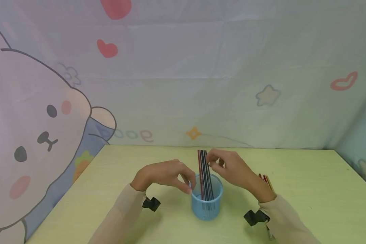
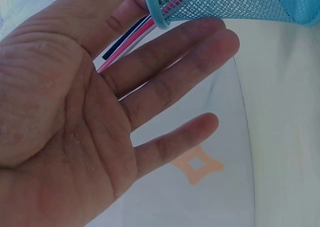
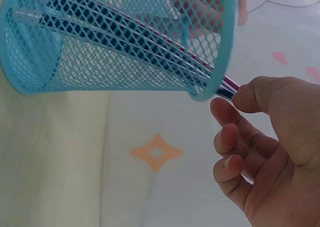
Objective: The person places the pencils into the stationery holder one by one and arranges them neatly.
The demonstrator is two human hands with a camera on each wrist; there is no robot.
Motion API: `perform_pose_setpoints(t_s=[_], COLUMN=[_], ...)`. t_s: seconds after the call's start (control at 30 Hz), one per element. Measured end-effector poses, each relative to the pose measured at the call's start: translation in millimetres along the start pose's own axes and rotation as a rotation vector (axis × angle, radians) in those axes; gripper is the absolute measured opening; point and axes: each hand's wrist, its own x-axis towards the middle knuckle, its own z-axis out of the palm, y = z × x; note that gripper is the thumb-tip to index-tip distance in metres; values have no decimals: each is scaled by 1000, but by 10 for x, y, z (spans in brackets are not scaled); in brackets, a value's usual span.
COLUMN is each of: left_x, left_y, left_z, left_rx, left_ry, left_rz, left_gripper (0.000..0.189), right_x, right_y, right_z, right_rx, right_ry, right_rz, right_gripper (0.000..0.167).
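A light blue mesh pen holder (image 1: 206, 211) stands upright on the table. Inside it leans a bundle of long, thin pencils (image 1: 205, 176), dark blue and red with pale edges, their tops well above the rim. My left hand (image 1: 170, 173) holds the holder's rim on the left side. In the left wrist view its other fingers (image 2: 175, 87) stretch out beside the mesh, while the thumb is hidden. From the right, my right hand (image 1: 231, 166) reaches to the pencils' upper part. Its thumb and index finger pinch them just above the rim (image 3: 227, 37) in the right wrist view.
More slender sticks with red and gold ends (image 1: 266, 180) lie on the table at the right, partly covered by my right forearm. Behind the pale yellow-green table (image 1: 308, 189) hangs a printed cloth (image 1: 183, 84) with a cartoon bear.
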Motion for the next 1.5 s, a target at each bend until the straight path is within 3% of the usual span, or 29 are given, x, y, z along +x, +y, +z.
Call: perform_pose_setpoints(t_s=[0.17, 0.53, 0.67, 0.87, 1.2, 1.37, 1.5], left_x=[-3, -6, -11, -21, -2, -9, -2], left_y=[4, 14, 3, 0, -21, -17, -18], left_z=[-6, -11, -4, 16, 13, 15, 3], left_rx=[5, 8, 7, 7, -7, -14, -10], left_ry=[5, 0, -2, 1, -3, -5, -2], left_rz=[0, -17, -18, -21, -23, -21, -20], left_gripper=[7, 8, 9, 6, 6, 8, 7], right_x=[-12, -191, -284, -408, -492, -514, -492], right_y=[57, 368, 550, 704, 782, 823, 810], right_z=[-159, -656, -729, -731, -695, -598, -499], right_rx=[35, 99, 107, 114, 60, 0, -32], right_ry=[-44, -335, -425, -561, -592, -582, -569], right_rz=[41, 285, 358, 458, 665, 684, 649], right_gripper=[16, 12, 9, 18, 23, 22, 16])
